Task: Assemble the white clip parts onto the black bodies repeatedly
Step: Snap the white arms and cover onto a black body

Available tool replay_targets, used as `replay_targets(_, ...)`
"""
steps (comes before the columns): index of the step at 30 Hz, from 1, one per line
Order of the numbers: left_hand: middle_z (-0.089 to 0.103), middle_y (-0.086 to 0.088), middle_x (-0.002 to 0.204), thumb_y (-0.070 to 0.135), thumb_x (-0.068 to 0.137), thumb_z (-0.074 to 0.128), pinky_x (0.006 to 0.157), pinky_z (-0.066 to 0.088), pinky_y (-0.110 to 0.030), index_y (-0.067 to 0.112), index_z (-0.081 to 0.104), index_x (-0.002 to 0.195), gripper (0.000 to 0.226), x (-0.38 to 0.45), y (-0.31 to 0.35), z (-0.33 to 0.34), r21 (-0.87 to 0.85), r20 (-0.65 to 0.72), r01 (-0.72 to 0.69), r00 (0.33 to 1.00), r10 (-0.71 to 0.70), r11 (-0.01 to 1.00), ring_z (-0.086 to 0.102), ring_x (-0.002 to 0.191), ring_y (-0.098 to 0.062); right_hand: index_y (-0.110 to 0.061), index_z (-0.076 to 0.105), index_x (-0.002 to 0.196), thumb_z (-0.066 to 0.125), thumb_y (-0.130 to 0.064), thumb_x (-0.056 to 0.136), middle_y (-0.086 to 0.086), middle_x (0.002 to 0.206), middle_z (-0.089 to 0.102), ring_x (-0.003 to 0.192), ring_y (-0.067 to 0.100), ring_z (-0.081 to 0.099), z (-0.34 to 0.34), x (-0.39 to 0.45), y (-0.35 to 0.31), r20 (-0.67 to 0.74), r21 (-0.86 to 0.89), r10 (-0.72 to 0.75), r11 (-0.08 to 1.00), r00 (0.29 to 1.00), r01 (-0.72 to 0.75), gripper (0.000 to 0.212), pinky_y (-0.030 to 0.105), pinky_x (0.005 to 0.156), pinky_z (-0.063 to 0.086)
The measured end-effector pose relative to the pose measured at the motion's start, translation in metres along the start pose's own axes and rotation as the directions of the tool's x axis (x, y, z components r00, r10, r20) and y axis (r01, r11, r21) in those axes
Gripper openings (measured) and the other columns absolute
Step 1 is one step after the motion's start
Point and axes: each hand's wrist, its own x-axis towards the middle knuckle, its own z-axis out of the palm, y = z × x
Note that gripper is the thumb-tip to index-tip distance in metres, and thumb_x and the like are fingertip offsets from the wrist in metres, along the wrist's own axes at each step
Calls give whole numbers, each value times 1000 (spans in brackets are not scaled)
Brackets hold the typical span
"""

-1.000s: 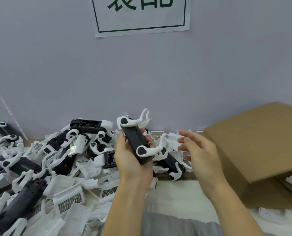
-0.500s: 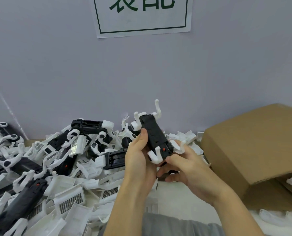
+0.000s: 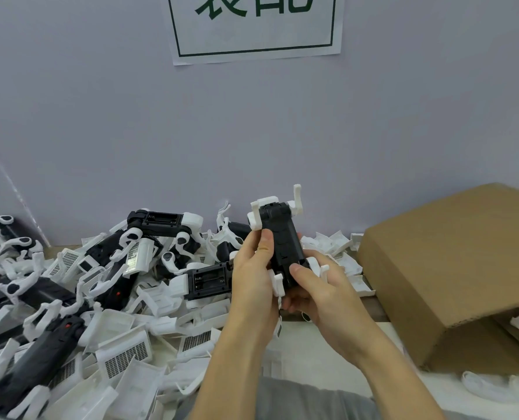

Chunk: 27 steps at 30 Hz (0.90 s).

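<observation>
Heap of black bodies and white clip parts [image 3: 125, 356] at 9 o'clock, lower edge cut off. Left hand [image 3: 253, 286] grips the black body [image 3: 279, 241] held upright at centre, thumb across its face. Right hand [image 3: 322, 295] pinches its lower end; palm-side fingers hidden. White clips [image 3: 259, 218] on top corners. Cardboard box [image 3: 452, 268] at 3 o'clock, partly out of frame. Worktop [image 3: 382, 328] mostly buried.

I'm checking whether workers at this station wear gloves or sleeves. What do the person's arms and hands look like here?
Both are bare: the left hand and right hand wear no gloves, and no rings, watch or bands show. The forearms are uncovered down to the bottom edge of the picture, with no sleeve in view. A grey garment shows between the forearms at the bottom.
</observation>
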Motion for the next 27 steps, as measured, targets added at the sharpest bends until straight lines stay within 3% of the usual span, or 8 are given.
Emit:
replay_targets(7, 71, -11, 91, 31, 106, 45, 41, 37, -23, 13, 68, 112, 29, -1, 0, 1, 1, -18, -5, 1000, 5, 1000, 60, 59, -24, -19, 66, 106, 55, -23, 84, 5, 84, 68, 68, 20, 56, -3, 1, 4, 28, 36, 12, 999, 1000, -13, 25, 33, 68, 51)
replay_targets(12, 71, -14, 99, 29, 106, 46, 63, 48, -34, 15, 69, 106, 28, -1, 0, 3, 7, -20, -11, 1000, 11, 1000, 62, 86, -32, -15, 62, 111, 52, -17, 79, 3, 84, 68, 69, 22, 58, -7, 2, 7, 70, 68, 42, 997, 997, -47, 33, 35, 70, 51)
replay_targets(22, 73, -18, 108, 30, 107, 45, 41, 43, -23, 11, 65, 118, 29, -1, -2, 1, 52, -27, -14, 1000, 15, 999, 61, 82, -34, -24, 63, 106, 53, -27, 78, -2, 75, 67, 64, 17, 58, -5, 3, 10, -12, -48, 57, 997, 998, -57, 30, 37, 73, 52)
replay_targets(25, 74, -15, 102, 29, 107, 45, 40, 43, -25, 9, 64, 114, 29, -1, -2, 1, 43, -27, -19, 999, 20, 999, 61, 77, -32, -25, 64, 106, 54, -28, 79, -2, 76, 67, 65, 18, 58, -5, 3, 9, -9, -44, 58, 997, 998, -59, 29, 37, 73, 52)
replay_targets(27, 73, -12, 97, 29, 107, 46, 49, 46, -28, 11, 66, 112, 27, 0, -2, 2, 43, -29, -24, 999, 25, 999, 61, 80, -30, -28, 66, 102, 56, -28, 81, -4, 75, 67, 64, 20, 58, -5, 2, 8, 8, 11, 63, 998, 998, -63, 24, 38, 72, 51)
